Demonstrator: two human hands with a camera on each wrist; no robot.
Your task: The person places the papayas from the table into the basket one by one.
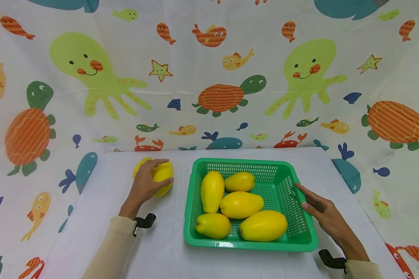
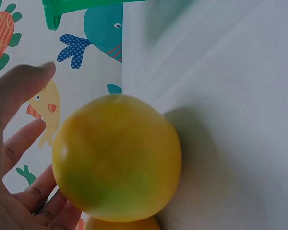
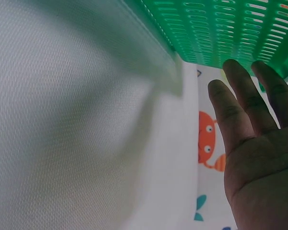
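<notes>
On the left of the table, a yellow papaya (image 1: 163, 174) lies beside a second yellow papaya (image 1: 138, 167), which the hand partly hides. My left hand (image 1: 149, 181) reaches over them, thumb and fingers spread around the nearer fruit. From the left wrist view, that papaya (image 2: 117, 158) has a greenish patch, and the thumb stands apart from it while the lower fingers are at its side. My right hand (image 1: 326, 215) is at the right wall of a green plastic basket (image 1: 248, 245), its fingers extended by the rim. Several yellow papayas (image 1: 242, 205) lie inside the basket.
A white cloth covers the table (image 1: 167, 248). Behind and around it hangs a curtain (image 1: 181, 85) printed with sea animals. Each wrist wears a black camera mount, such as the left mount (image 1: 146, 221).
</notes>
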